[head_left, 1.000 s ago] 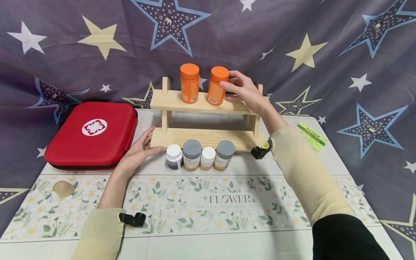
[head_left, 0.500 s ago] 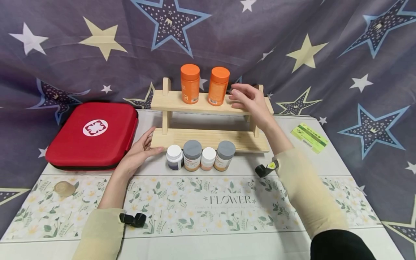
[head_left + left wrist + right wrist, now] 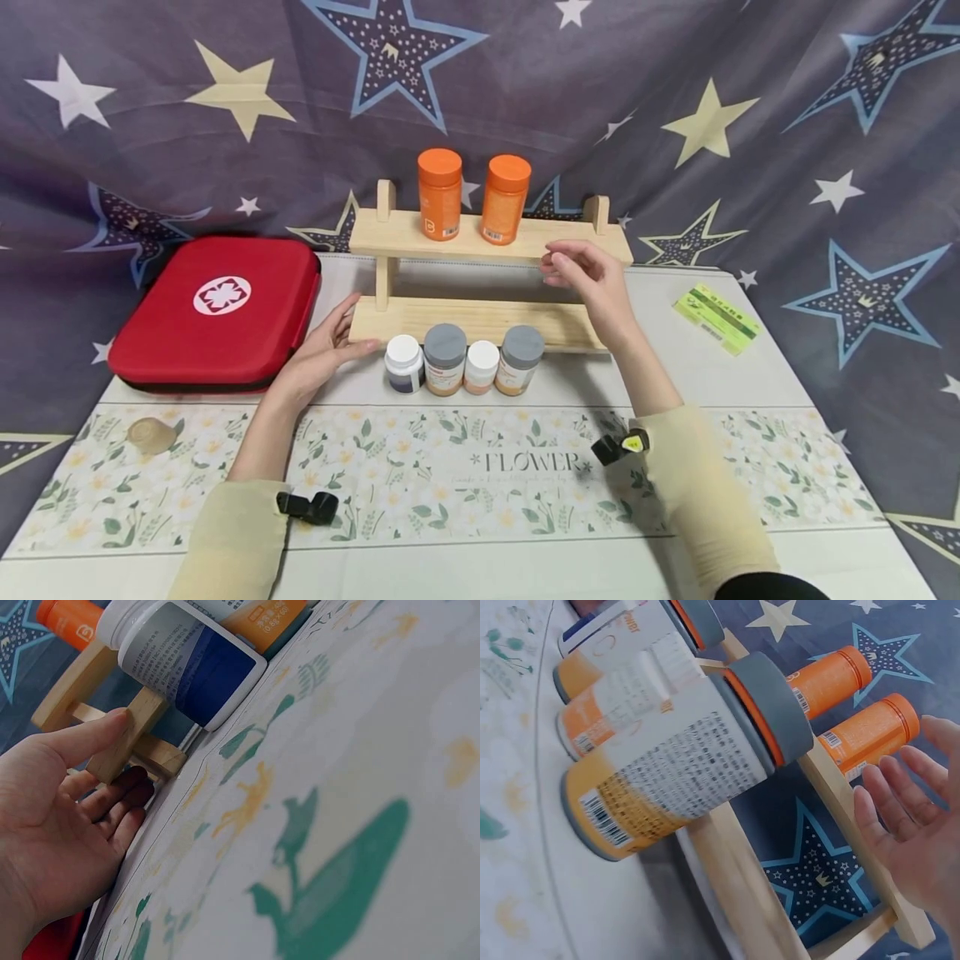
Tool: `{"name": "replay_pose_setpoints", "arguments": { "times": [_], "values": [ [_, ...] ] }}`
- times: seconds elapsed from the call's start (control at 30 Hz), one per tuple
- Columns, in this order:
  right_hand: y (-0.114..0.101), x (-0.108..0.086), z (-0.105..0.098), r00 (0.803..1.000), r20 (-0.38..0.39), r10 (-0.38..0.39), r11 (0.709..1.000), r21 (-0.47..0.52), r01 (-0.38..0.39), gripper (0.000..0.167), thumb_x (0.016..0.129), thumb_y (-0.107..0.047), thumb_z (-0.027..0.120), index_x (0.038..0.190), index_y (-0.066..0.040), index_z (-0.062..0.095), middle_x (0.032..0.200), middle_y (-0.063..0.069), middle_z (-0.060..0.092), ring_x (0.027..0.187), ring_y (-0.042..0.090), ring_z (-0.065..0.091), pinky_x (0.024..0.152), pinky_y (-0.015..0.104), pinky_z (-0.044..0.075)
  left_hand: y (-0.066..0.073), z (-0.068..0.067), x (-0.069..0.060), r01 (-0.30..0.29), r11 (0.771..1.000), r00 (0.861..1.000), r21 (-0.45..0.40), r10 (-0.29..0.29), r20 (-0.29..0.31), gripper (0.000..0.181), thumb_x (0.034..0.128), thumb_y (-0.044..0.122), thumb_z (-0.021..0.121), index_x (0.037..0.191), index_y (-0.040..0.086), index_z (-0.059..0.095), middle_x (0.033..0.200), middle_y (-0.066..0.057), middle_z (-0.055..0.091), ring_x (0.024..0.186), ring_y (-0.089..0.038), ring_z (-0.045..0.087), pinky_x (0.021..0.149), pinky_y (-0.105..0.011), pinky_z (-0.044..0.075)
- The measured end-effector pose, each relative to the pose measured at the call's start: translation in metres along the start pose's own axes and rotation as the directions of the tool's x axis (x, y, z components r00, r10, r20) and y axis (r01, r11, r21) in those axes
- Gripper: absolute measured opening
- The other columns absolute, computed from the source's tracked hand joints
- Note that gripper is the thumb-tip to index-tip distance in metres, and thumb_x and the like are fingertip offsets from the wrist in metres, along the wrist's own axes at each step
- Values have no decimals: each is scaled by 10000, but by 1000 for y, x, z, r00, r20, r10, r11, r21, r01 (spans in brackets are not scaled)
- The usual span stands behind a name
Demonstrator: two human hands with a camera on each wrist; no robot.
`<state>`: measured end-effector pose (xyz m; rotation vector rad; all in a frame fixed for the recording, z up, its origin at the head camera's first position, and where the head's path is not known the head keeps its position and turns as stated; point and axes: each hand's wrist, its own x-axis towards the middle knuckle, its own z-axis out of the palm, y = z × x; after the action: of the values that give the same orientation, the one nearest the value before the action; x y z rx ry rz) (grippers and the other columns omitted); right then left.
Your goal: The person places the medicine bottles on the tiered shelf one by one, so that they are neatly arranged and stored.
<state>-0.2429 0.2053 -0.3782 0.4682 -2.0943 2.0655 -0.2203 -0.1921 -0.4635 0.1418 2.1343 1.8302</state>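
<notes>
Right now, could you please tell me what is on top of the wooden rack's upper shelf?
Two orange bottles stand upright on the upper shelf. The strip directly behind them is covered, so I cannot tell what, if anything, is there.

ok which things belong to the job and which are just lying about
Likely job things:
wooden rack, held by the left hand
two orange bottles on top
four capped bottles in front

Probably just lying about:
red case
green card
small tan object

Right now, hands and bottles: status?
Left hand holds shelf; right hand empty. Two orange bottles upright on top tier. Possibly obstructing: four jars before lower tier.
</notes>
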Motion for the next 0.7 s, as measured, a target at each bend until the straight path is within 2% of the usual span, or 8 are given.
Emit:
{"name": "replay_pose_setpoints", "arguments": {
  "times": [0.1,0.23,0.33,0.43,0.6,0.7],
  "values": [
    [3,-10,-4,1000,22,1,1000,-22,-1,354,1012,-177,647,1242,92,645,1061,132,738,954,199,753,854,294,620,0,0,0,1,1000,1000,4,-1,4,1002,964,197,724,1675,236,20,1724,-78,191,1580,-255,205,1282,-485,210],
    [9,-22,-9,998,63,17,998,-55,-14,395,1015,-159,642,1272,140,605,1063,95,751,958,175,754,864,311,619,1,1,0,4,1000,1000,3,-4,6,1005,961,196,726,1675,232,19,1725,-77,186,1584,-258,196,1289,-489,196],
    [14,-29,-13,996,83,40,997,-75,-33,378,1015,-158,646,1280,110,615,1082,93,749,983,197,752,882,371,619,1,1,1,9,1000,1000,2,-9,4,1009,956,196,731,1675,229,23,1726,-73,183,1590,-254,185,1297,-491,177],
    [19,-35,-18,992,113,54,992,-116,-41,351,1015,-154,645,1289,65,631,1115,144,738,1014,240,743,895,402,615,1,1,1,11,1000,1000,4,-11,5,1011,956,197,733,1675,227,23,1728,-71,179,1594,-252,176,1301,-493,169],
    [25,-40,-20,981,180,74,980,-194,-39,341,1006,-138,648,1308,21,639,1179,247,698,1040,262,721,901,358,609,2,1,0,7,1000,1000,4,-7,5,1005,960,191,727,1675,223,22,1729,-73,175,1595,-254,174,1300,-494,170],
    [25,-41,-19,970,223,97,977,-207,-50,364,1003,-140,647,1329,21,625,1223,267,675,1063,287,712,914,376,605,2,0,-1,8,1000,1000,3,-8,-1,1001,961,186,724,1675,222,23,1726,-79,178,1591,-258,179,1298,-494,172]
  ]
}}
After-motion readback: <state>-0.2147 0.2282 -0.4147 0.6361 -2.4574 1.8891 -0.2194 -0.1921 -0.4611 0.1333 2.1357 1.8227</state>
